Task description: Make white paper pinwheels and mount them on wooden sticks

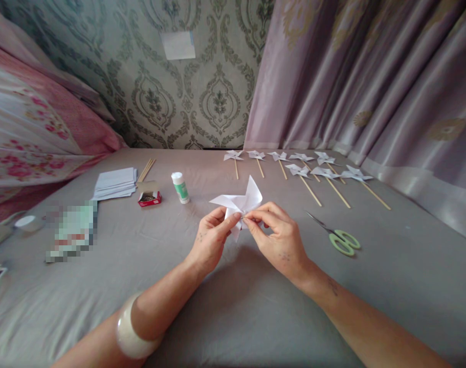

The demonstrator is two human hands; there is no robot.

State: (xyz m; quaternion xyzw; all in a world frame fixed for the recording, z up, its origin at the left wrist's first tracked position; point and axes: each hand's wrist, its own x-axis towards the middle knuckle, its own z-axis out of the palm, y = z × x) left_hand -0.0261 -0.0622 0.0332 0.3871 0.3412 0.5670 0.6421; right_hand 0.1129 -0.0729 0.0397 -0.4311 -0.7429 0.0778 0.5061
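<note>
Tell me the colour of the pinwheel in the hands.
The pinwheel is white, seen in the head view.

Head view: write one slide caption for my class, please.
Left hand and right hand hold a white paper pinwheel; eight pinwheels on sticks lie beyond.

I can't read any words or numbers here. Looking out from the middle of my view, the print on the white and green tube [180, 187] close by at nine o'clock and on the red box [150, 199] farther out is too tiny, and the packet [74, 230] between eight and nine o'clock is all blurry squares. The little dark marks on my left hand [211, 238] and right hand [281, 237] are too fuzzy to make out.
</note>
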